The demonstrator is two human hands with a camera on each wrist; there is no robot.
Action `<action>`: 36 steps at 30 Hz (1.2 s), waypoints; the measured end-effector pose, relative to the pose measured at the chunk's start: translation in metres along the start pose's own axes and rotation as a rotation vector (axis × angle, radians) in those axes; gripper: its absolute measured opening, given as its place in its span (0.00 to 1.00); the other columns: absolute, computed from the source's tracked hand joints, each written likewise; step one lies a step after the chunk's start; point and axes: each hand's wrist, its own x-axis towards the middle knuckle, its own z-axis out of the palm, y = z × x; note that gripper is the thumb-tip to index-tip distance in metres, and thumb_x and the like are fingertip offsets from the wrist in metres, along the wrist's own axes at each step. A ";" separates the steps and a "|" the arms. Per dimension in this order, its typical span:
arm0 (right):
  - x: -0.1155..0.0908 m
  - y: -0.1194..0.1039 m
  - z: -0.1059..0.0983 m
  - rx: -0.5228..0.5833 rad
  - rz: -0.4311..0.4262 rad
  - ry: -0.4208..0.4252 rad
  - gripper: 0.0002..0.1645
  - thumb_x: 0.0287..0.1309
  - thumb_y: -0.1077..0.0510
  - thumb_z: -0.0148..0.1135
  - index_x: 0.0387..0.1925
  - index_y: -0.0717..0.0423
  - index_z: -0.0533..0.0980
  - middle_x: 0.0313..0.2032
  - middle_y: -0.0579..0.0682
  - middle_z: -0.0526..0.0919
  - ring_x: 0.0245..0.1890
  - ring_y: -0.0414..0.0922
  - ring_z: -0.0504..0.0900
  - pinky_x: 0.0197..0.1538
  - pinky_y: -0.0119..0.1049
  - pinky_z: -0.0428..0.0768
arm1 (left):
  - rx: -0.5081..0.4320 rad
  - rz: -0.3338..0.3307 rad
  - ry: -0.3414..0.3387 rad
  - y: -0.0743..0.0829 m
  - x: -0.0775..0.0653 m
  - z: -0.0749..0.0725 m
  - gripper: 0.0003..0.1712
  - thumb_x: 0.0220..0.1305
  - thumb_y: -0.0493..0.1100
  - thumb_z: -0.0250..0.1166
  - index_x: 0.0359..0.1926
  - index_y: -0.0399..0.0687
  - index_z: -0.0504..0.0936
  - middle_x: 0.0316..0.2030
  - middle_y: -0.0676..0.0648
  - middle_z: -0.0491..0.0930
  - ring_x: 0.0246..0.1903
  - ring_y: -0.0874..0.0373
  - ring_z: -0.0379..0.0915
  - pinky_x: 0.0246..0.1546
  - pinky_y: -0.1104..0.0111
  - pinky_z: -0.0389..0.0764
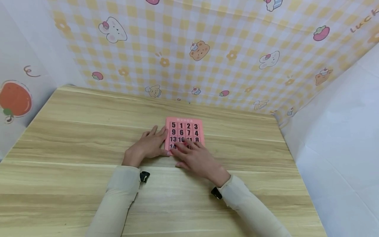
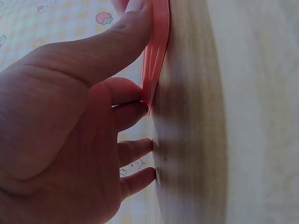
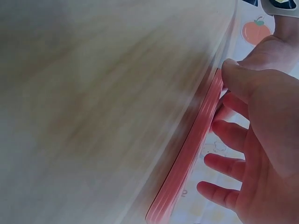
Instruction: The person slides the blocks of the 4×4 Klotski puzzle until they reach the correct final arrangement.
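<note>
A pink number sliding puzzle [image 1: 184, 120] lies flat on the wooden table, its square tiles bearing black numbers. The top rows read 5, 1, 2, 3 and 9, 6, 7, 4; fingers partly cover the lower rows. My left hand [image 1: 150, 144] rests against the puzzle's left edge, thumb by the near left corner. In the left wrist view, its fingertips [image 2: 135, 109] meet the end of the pink side. Over the lower tiles spreads my right hand [image 1: 199, 161], fingers gently bent and fingertips at the bottom rows. The right wrist view shows its thumb [image 3: 233, 74] near a puzzle corner.
The wood-grain table [image 1: 88, 138] extends around the puzzle. Behind it hangs a yellow checked cloth [image 1: 177, 49] with cartoon prints, and white panels [image 1: 334, 138] stand at the sides. A dark band piece [image 1: 144, 176] sits at the left wrist, another [image 1: 216, 193] at the right.
</note>
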 end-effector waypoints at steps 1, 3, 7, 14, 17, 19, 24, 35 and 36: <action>0.001 -0.001 0.000 -0.006 0.000 -0.006 0.34 0.73 0.34 0.43 0.75 0.37 0.60 0.75 0.45 0.61 0.75 0.56 0.58 0.71 0.58 0.63 | -0.001 -0.001 0.001 0.000 0.000 0.000 0.55 0.63 0.59 0.66 0.77 0.38 0.47 0.78 0.39 0.40 0.76 0.34 0.28 0.74 0.41 0.40; 0.003 -0.002 0.000 -0.012 0.006 -0.019 0.35 0.73 0.34 0.42 0.75 0.37 0.59 0.75 0.45 0.59 0.75 0.55 0.57 0.72 0.58 0.62 | 0.001 -0.001 0.001 0.001 0.000 -0.001 0.55 0.63 0.59 0.66 0.77 0.38 0.47 0.78 0.39 0.40 0.76 0.34 0.28 0.74 0.41 0.41; 0.005 -0.003 0.001 -0.034 0.014 -0.039 0.35 0.73 0.33 0.41 0.76 0.37 0.58 0.76 0.44 0.58 0.75 0.55 0.57 0.72 0.58 0.63 | 0.005 0.003 0.002 0.002 -0.001 -0.002 0.54 0.63 0.58 0.66 0.77 0.37 0.48 0.78 0.39 0.40 0.76 0.34 0.29 0.74 0.41 0.41; 0.005 -0.004 0.002 -0.050 0.017 -0.045 0.35 0.73 0.34 0.41 0.76 0.37 0.58 0.76 0.44 0.57 0.75 0.55 0.58 0.72 0.57 0.63 | 0.002 0.002 0.004 0.002 -0.001 -0.003 0.55 0.63 0.58 0.67 0.77 0.37 0.47 0.78 0.39 0.40 0.76 0.34 0.29 0.74 0.41 0.41; 0.005 -0.004 0.002 -0.050 0.020 -0.049 0.35 0.73 0.34 0.41 0.75 0.36 0.58 0.76 0.44 0.57 0.75 0.55 0.58 0.71 0.57 0.63 | -0.002 0.002 0.006 0.002 -0.001 -0.003 0.55 0.63 0.58 0.67 0.77 0.37 0.47 0.78 0.39 0.40 0.76 0.34 0.29 0.74 0.41 0.41; 0.006 -0.004 0.002 -0.050 0.021 -0.052 0.35 0.73 0.34 0.41 0.76 0.36 0.58 0.76 0.44 0.57 0.75 0.55 0.58 0.71 0.57 0.63 | 0.001 0.006 0.007 0.002 -0.002 -0.002 0.55 0.63 0.58 0.67 0.77 0.37 0.48 0.78 0.39 0.40 0.76 0.33 0.29 0.74 0.41 0.41; 0.005 -0.004 0.001 -0.051 0.021 -0.048 0.34 0.73 0.34 0.41 0.75 0.36 0.59 0.75 0.44 0.58 0.75 0.55 0.58 0.71 0.57 0.64 | -0.001 0.003 0.005 0.001 -0.002 -0.002 0.55 0.63 0.58 0.67 0.77 0.37 0.48 0.78 0.39 0.40 0.76 0.34 0.29 0.74 0.41 0.40; 0.003 -0.003 0.000 -0.053 0.010 -0.026 0.33 0.73 0.35 0.42 0.74 0.37 0.62 0.74 0.45 0.62 0.74 0.56 0.59 0.70 0.57 0.66 | 0.001 -0.004 -0.001 0.000 -0.001 -0.001 0.56 0.63 0.60 0.66 0.77 0.38 0.47 0.78 0.39 0.41 0.76 0.34 0.29 0.74 0.40 0.40; 0.003 -0.003 0.000 -0.055 0.007 -0.021 0.33 0.73 0.35 0.43 0.74 0.37 0.62 0.74 0.45 0.62 0.74 0.55 0.60 0.70 0.57 0.67 | 0.001 -0.005 -0.002 0.000 0.000 -0.001 0.56 0.62 0.61 0.66 0.77 0.38 0.46 0.78 0.39 0.41 0.76 0.34 0.29 0.74 0.40 0.40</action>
